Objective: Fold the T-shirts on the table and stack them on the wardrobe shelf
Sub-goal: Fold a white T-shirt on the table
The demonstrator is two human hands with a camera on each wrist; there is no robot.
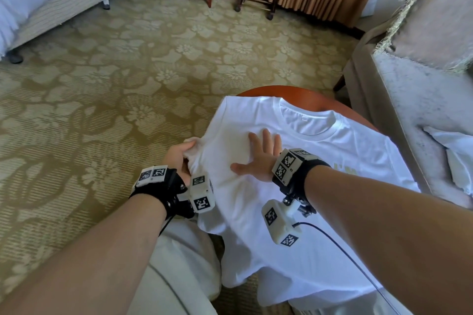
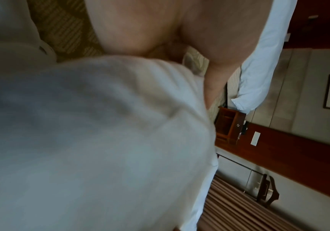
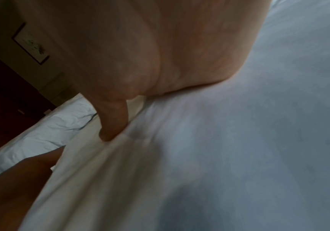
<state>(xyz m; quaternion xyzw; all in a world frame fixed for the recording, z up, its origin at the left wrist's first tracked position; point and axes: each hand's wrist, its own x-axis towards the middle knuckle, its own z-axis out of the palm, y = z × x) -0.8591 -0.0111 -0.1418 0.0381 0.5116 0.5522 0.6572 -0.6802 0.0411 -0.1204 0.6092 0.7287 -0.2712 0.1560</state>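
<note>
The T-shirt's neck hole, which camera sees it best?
The head view. There the white T-shirt lies spread over the round table with its collar fully in sight. Both wrist views show only blurred white cloth up close, with no collar visible.

Matt cloth T-shirt [image 1: 294,186] (soft), glossy wooden table [image 1: 302,96].

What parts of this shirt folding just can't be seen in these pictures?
- Head view: the left hand grips the T-shirt at its sleeve; its fingertips are buried in cloth.
- Head view: the shirt covers most of the table.
- Both wrist views: blurred cloth and palm fill them.
- The wardrobe shelf is in no view.
</note>
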